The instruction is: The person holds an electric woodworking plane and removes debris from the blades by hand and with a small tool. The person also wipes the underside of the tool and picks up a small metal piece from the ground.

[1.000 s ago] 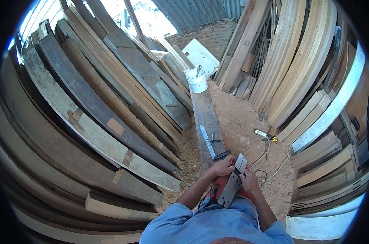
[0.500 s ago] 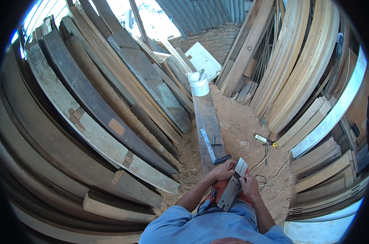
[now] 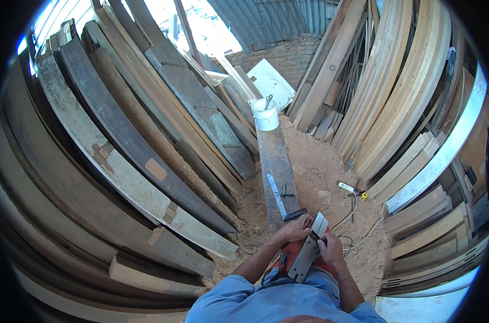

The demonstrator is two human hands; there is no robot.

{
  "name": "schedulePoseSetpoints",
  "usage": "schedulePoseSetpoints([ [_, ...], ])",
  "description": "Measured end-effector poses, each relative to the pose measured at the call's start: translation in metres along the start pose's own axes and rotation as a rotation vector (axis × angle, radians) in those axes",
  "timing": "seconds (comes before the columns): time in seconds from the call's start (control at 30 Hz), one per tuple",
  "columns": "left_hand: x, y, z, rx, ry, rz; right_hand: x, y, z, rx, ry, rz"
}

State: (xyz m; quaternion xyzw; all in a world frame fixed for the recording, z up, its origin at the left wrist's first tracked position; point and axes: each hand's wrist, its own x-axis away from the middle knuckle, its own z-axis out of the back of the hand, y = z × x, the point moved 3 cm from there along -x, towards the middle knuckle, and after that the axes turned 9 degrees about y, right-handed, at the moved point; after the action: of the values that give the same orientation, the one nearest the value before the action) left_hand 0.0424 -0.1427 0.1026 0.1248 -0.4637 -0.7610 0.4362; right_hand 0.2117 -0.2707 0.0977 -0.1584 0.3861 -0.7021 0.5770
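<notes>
"Dozens of boards in there. How do they stand around the hands?"

"Dark, weathered planks (image 3: 104,145) lean in a deep row off to the left of the left hand (image 3: 296,230). Paler boards (image 3: 398,97) stand well beyond the right hand (image 3: 332,250) and to its right. Between the rows, the floor (image 3: 314,161) is strewn with shavings."

"And straight ahead?"

"A narrow bench (image 3: 271,151) runs away from the left hand. Well beyond both hands, near its far end, sits a white bucket (image 3: 266,120) with a looped-handle tool (image 3: 269,100) poking out of it."

"What do the hands hold?"

"Both are closed on one red power planer (image 3: 302,260), held at the person's lap, its flat metal sole turned up. The left hand grips its upper left side. The right hand holds the right edge, thumb beside the dark slot. Some fingertips are hidden, so what they press on cannot be told."

"Smaller things?"

"A square (image 3: 279,200) lies on the bench just ahead of the left hand, its dark stock nearest. Ahead of the right hand and to its right, a white power strip (image 3: 347,187) rests on the floor. Beside the square's blade, farther from the left hand than the stock, is a small T-shaped tool (image 3: 285,189). Smallest is a yellow item (image 3: 364,195) near the strip, too small to make out."
</notes>
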Motion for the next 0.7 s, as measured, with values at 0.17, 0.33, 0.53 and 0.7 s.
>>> schedulePoseSetpoints([
  [0.17,0.0,0.003,-0.002,-0.027,0.031,-0.02,0.002,0.003,-0.004,-0.002,0.046,0.044],
  [0.33,0.002,0.004,0.0,0.011,0.003,-0.015,0.0,0.002,-0.005,0.079,-0.043,-0.15],
  [0.53,0.004,0.003,0.001,-0.002,0.028,-0.006,-0.002,-0.01,0.004,-0.037,-0.032,-0.05],
  [0.7,0.003,0.009,0.001,-0.016,0.023,-0.021,0.001,0.006,-0.005,0.054,-0.04,-0.039],
])
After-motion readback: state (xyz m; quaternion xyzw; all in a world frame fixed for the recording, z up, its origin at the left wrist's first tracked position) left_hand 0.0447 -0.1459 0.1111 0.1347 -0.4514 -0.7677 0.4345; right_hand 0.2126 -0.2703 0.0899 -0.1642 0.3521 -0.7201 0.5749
